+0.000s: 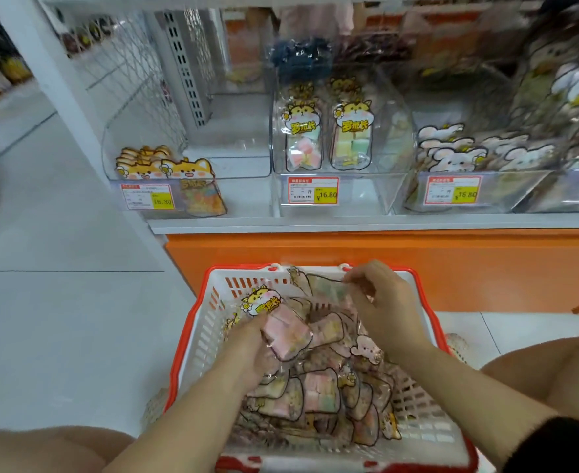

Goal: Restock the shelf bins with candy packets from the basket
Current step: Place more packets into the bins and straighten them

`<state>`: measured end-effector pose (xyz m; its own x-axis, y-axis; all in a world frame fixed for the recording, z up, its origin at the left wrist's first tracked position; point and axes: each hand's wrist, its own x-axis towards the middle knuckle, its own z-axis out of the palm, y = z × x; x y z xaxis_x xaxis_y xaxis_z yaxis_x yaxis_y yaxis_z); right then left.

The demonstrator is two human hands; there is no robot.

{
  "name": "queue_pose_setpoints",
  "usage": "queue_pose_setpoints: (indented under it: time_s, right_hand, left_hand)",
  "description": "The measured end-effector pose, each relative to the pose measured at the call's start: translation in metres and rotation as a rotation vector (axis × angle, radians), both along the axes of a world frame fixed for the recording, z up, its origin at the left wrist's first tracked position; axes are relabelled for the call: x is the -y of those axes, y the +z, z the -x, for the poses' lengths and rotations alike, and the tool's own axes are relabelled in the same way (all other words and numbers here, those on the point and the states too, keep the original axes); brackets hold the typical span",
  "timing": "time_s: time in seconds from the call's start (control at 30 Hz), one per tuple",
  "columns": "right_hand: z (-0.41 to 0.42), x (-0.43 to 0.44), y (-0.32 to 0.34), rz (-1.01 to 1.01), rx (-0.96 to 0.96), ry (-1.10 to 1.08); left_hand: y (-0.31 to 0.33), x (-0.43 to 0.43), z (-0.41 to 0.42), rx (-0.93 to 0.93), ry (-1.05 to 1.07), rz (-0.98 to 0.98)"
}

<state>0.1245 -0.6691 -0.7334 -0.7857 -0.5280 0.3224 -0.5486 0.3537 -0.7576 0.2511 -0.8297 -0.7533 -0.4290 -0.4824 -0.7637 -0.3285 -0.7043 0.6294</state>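
Note:
A red-and-white basket [206, 322] on the floor holds several clear candy packets. My left hand [257, 349] grips a packet of pink candy with a yellow cat header [274, 319], lifted a little above the pile. My right hand [380, 302] pinches the top edge of another clear packet [325, 288] near the basket's far rim. Above, the middle clear shelf bin [366, 196] has two cat-header packets [303, 138] standing upright. The left bin [247, 165] holds several orange cat packets [168, 169] at its front left.
The right bin [486, 196] is stacked with white bunny-header packets. Price tags marked 16.80 are on the bin fronts. An orange panel [383, 261] runs under the white shelf edge just behind the basket. White tiled floor lies to the left. My knees frame the basket.

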Motion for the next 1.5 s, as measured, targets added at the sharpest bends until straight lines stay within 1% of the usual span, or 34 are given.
queue_pose_setpoints:
  time_s: [0.07, 0.13, 0.27, 0.33, 0.43, 0.57, 0.67, 0.73, 0.83, 0.97, 1.07, 1.13, 1.17, 1.2, 1.23, 1.27, 1.3, 1.33, 1.37, 1.4, 1.43, 1.47, 1.5]
  right_hand:
    - [-0.018, 0.005, 0.015, 0.072, -0.005, 0.068]
    - [-0.034, 0.007, 0.019, 0.079, -0.044, 0.161]
    - [-0.046, 0.010, 0.031, 0.079, -0.091, 0.310]
    - [-0.045, 0.013, 0.040, 0.114, -0.119, 0.337]
    - [-0.044, 0.015, 0.055, 0.166, -0.172, 0.385]
    - [-0.044, 0.014, 0.069, 0.168, -0.319, 0.468]
    - [-0.041, 0.010, 0.073, 0.154, -0.417, 0.502]
    - [-0.040, 0.009, 0.074, 0.105, -0.489, 0.516]
    - [-0.040, 0.012, 0.075, 0.081, -0.539, 0.521]
    - [-0.042, 0.017, 0.079, 0.143, -0.562, 0.533]
    - [-0.044, 0.020, 0.087, 0.147, -0.609, 0.552]
    - [-0.046, 0.018, 0.096, 0.147, -0.610, 0.593]
    - [-0.046, 0.015, 0.102, 0.158, -0.605, 0.605]
    - [-0.046, 0.012, 0.109, 0.181, -0.584, 0.584]
    - [-0.044, 0.009, 0.117, 0.196, -0.536, 0.518]
    - [-0.040, 0.007, 0.125, 0.186, -0.452, 0.405]
    - [-0.036, 0.005, 0.136, 0.136, -0.323, 0.280]
    - [-0.030, 0.003, 0.145, 0.056, -0.136, 0.203]
    - [-0.025, 0.002, 0.151, -0.019, 0.105, 0.195]
    - [-0.021, 0.002, 0.153, -0.035, 0.361, 0.254]
    - [-0.019, 0.003, 0.154, 0.013, 0.583, 0.352]
    - [-0.018, 0.004, 0.150, 0.083, 0.710, 0.428]
    - [-0.019, 0.005, 0.146, 0.142, 0.751, 0.434]
  left_hand:
    - [0.014, -0.008, 0.001, -0.076, -0.009, -0.080]
    - [0.033, -0.012, 0.003, -0.152, -0.004, -0.114]
    - [0.063, -0.007, 0.003, -0.274, 0.028, -0.098]
    - [0.076, -0.003, 0.002, -0.336, -0.014, -0.078]
    - [0.101, -0.005, 0.000, -0.394, -0.138, -0.009]
    - [0.119, -0.017, 0.002, -0.450, -0.278, 0.081]
    - [0.125, -0.020, 0.005, -0.508, -0.281, 0.080]
    - [0.126, -0.021, 0.006, -0.552, -0.271, 0.068]
    - [0.129, -0.022, 0.005, -0.581, -0.277, 0.038]
    - [0.133, -0.020, 0.002, -0.569, -0.318, -0.079]
    - [0.133, -0.019, 0.000, -0.571, -0.380, -0.176]
    - [0.134, -0.019, -0.002, -0.592, -0.405, -0.155]
    - [0.135, -0.019, -0.003, -0.602, -0.419, -0.101]
    - [0.138, -0.018, -0.004, -0.606, -0.438, -0.020]
    - [0.140, -0.017, -0.006, -0.595, -0.454, 0.089]
    - [0.140, -0.015, -0.007, -0.577, -0.463, 0.197]
    - [0.141, -0.012, -0.009, -0.554, -0.468, 0.284]
    - [0.141, -0.010, -0.010, -0.535, -0.488, 0.358]
    - [0.142, -0.008, -0.010, -0.523, -0.514, 0.422]
    - [0.143, -0.008, -0.011, -0.519, -0.543, 0.485]
    - [0.147, -0.009, -0.011, -0.520, -0.570, 0.539]
    - [0.149, -0.010, -0.010, -0.527, -0.591, 0.593]
    - [0.153, -0.012, -0.010, -0.538, -0.598, 0.645]
